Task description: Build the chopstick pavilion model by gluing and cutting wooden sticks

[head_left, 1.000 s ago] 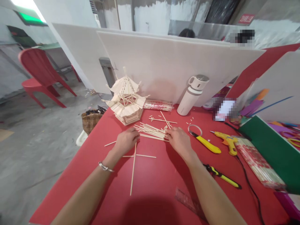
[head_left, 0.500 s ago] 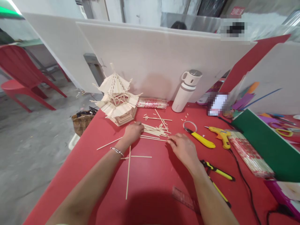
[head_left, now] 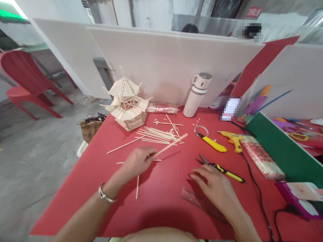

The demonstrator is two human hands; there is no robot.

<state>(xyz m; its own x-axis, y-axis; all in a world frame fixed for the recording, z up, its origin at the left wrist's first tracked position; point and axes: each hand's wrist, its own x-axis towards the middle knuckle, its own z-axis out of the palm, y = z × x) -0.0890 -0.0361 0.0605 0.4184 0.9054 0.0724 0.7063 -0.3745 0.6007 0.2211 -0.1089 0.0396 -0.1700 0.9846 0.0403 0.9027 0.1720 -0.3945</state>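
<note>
My left hand [head_left: 137, 163] is closed on a thin wooden stick [head_left: 174, 144], which slants up to the right above the red table [head_left: 161, 188]. Below and around that hand, a few more sticks lie on the table, one pointing toward me. Just beyond is a loose pile of wooden sticks [head_left: 158, 133]. My right hand [head_left: 214, 181] hovers with thumb and fingers apart, close to shears [head_left: 229, 173] with yellow and black handles; it hides part of them. Under it lies a clear ruler [head_left: 191, 196], partly covered.
A pagoda-like stick model [head_left: 128, 104] stands at the back left, beside packaged sticks [head_left: 163, 108] and a white flask [head_left: 195, 97]. To the right lie a yellow-handled tool [head_left: 214, 144], a yellow glue gun [head_left: 233, 139] with its cord, another stick pack [head_left: 262, 156] and a green board [head_left: 285, 151].
My left hand has come back from the pile toward me with a stick in it. My right hand has moved right and nearer, from the pile's end to the shears.
</note>
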